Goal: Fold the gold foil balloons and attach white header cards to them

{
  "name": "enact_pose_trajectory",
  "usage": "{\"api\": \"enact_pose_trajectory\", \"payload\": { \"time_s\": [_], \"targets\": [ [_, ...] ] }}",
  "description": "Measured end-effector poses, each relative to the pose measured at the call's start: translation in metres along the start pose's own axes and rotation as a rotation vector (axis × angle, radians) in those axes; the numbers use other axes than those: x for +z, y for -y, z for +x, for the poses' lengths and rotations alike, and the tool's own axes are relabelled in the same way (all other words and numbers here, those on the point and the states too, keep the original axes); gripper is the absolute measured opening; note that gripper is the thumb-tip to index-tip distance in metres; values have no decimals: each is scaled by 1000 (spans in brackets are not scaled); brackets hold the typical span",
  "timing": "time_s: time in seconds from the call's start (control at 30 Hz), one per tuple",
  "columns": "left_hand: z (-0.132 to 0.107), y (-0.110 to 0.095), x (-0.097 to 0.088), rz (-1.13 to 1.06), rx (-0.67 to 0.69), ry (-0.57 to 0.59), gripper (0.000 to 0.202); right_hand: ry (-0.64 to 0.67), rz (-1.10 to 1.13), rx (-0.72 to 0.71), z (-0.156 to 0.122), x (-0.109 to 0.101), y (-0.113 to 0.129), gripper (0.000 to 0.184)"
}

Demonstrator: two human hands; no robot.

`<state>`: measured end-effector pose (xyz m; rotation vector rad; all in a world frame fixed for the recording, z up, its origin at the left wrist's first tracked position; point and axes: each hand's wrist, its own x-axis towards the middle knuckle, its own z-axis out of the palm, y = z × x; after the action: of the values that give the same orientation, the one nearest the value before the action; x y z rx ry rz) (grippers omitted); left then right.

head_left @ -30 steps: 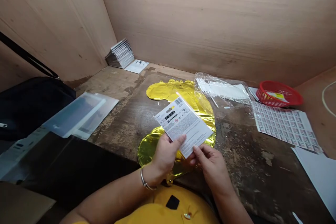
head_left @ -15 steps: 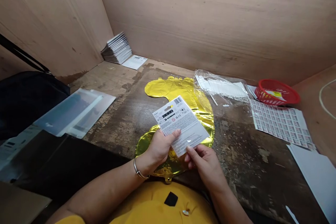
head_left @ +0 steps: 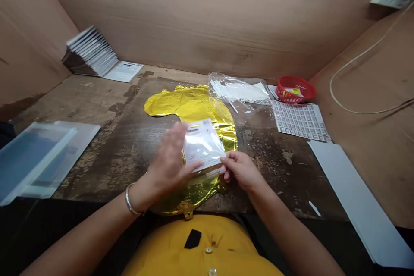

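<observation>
My right hand [head_left: 241,171] pinches the lower edge of a white printed card [head_left: 203,144] between fingers and thumb. A strip of clear film shows along the card's lower edge. My left hand [head_left: 170,159] is blurred, with its fingers spread and its thumb near the card's lower left corner. A metal bangle [head_left: 131,200] circles my left wrist. Beneath both hands lies a flat gold foil foot-shaped balloon [head_left: 190,103], partly hidden by the card and my hands.
Along the back wall stand a stack of white cards [head_left: 92,51] and a leaflet [head_left: 124,71]. Further right are a clear bag of white items [head_left: 239,90], a red basket [head_left: 294,89] and a label sheet [head_left: 300,120]. Clear plastic sheets [head_left: 42,159] lie left, a white board [head_left: 355,202] right.
My left hand has loosened from the card and spread its fingers. The card has tilted, its barcode side no longer facing up as plainly. The whole view has swung, moving the table contents leftward.
</observation>
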<state>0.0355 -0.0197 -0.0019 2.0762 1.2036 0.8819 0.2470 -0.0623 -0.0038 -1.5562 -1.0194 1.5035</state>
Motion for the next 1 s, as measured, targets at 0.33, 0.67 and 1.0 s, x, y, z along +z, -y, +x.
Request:
{"api": "enact_pose_trajectory", "payload": {
  "time_s": [0.33, 0.67, 1.0],
  "targets": [
    [11, 14, 22, 432, 264, 367, 63, -588, -1252, -372, 83, -70, 67, 27],
    [19, 5, 13, 321, 260, 388, 40, -598, -1407, -105, 131, -88, 56, 27],
    [19, 4, 12, 318, 265, 385, 40, -555, -1485, -78, 122, -81, 54, 29]
  ]
}}
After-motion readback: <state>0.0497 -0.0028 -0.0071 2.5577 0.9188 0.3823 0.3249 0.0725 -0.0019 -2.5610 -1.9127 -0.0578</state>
